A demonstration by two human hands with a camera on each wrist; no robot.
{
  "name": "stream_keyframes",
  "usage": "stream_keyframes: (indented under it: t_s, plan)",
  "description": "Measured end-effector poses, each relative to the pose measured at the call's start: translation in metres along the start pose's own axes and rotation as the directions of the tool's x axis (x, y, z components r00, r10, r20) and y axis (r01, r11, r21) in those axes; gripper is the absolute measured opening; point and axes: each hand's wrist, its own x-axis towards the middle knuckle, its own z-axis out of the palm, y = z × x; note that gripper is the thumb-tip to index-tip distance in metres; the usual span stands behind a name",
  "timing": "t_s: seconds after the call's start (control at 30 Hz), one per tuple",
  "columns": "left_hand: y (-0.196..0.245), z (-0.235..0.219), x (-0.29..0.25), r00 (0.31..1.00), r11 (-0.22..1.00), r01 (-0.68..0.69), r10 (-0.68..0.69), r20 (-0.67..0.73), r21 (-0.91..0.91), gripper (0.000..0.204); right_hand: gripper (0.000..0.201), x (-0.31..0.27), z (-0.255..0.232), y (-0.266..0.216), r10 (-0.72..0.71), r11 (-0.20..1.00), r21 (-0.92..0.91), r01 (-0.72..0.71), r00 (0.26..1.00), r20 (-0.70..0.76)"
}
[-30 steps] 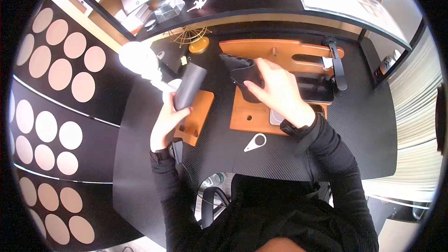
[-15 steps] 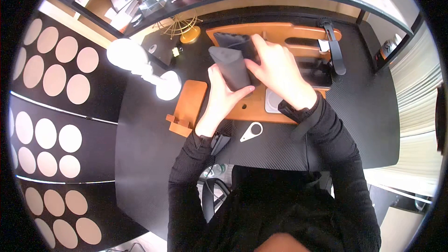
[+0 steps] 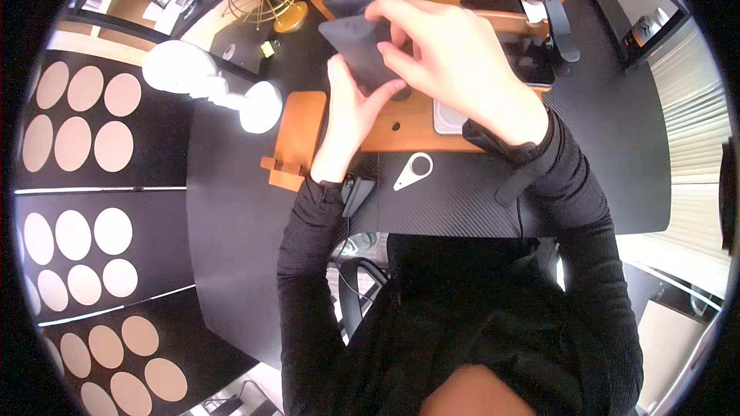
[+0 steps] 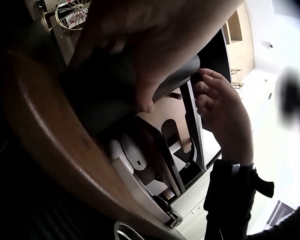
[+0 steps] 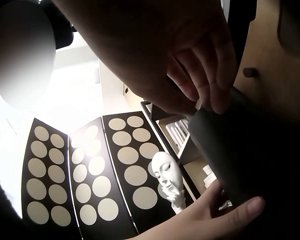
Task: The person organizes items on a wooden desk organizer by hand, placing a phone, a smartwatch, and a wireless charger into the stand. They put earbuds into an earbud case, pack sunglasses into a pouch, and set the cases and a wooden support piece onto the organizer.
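Note:
My left hand (image 3: 349,104) grips a dark grey, wedge-shaped case (image 3: 356,45), thumb on the near side, fingers behind. It resembles a folding glasses case. Right behind it stands a black pouch (image 3: 345,3) with a dark open top, overlapped by the grey case in the head view. My right hand (image 3: 462,54) reaches over from the right, its finger and thumb curled at the pouch's edge, close beside the grey case. In the left wrist view the right hand's fingertips (image 4: 206,73) are at a dark rounded edge. The lower part of the pouch is hidden.
Behind the hands is a brown wooden organizer (image 3: 370,140) with a white rounded box and a black phone-like slab. A wooden phone stand (image 3: 299,127), a white lamp (image 3: 260,108) and a white teardrop-shaped tag (image 3: 415,170) are on the black desk. A gold wheel ornament (image 3: 291,17) stands behind.
My left hand has carried the grey case from above the phone stand rightward, up against the black pouch. My right hand has stayed at the pouch. The head view has tilted down.

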Motion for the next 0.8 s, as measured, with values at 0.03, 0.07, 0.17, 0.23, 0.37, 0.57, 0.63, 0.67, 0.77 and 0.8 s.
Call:
stream_keyframes:
  t_s: [0.03,0.07,0.17,0.23,0.37,0.57,0.63,0.67,0.77,0.8]
  plan:
    - [0.008,-0.001,0.001,0.998,0.988,0.052,-0.047,0.039,-0.144,0.067,0.03,-0.003,0.005,0.004,-0.031,0.999,-0.022,0.031,0.999,-0.009]
    - [0.014,-0.002,0.002,0.993,0.954,0.102,-0.083,0.081,-0.282,0.064,0.03,-0.004,0.008,0.009,-0.029,0.999,-0.022,0.029,1.0,-0.001]
    - [0.017,-0.005,0.0,0.99,0.94,0.12,-0.088,0.112,-0.321,0.061,0.036,-0.005,0.011,0.015,-0.084,0.996,-0.016,0.083,0.991,-0.103]
    - [0.022,-0.006,0.0,0.989,0.914,0.135,-0.101,0.106,-0.382,0.057,0.035,-0.006,0.0,0.009,-0.032,1.0,-0.002,0.031,0.998,-0.052]
    - [0.026,-0.019,0.0,0.966,0.964,0.201,-0.166,0.198,-0.173,0.052,0.035,-0.005,0.0,0.012,0.015,1.0,0.02,-0.016,1.0,0.023]
    - [0.026,-0.016,-0.002,0.959,0.974,0.218,-0.204,0.197,-0.056,0.048,0.039,-0.012,0.015,0.017,0.026,0.998,-0.051,-0.022,0.997,0.069]
    - [0.027,-0.014,-0.002,0.969,0.978,0.194,-0.18,0.172,-0.07,0.053,0.039,-0.011,0.015,0.017,0.026,0.998,-0.051,-0.024,0.999,0.047]
    - [0.025,-0.013,-0.003,0.969,0.979,0.194,-0.18,0.17,-0.069,0.053,0.04,-0.01,0.014,0.016,0.019,0.998,-0.066,-0.017,0.999,0.026]
    - [0.018,-0.01,-0.004,0.971,0.978,0.205,-0.198,0.132,-0.047,0.061,0.044,-0.007,0.008,0.013,-0.003,0.992,-0.126,-0.001,0.999,-0.033]
    - [0.017,-0.011,-0.003,0.957,0.965,0.256,-0.245,0.156,-0.057,0.068,0.046,-0.007,0.006,0.012,-0.018,0.985,-0.171,0.006,0.998,-0.067]
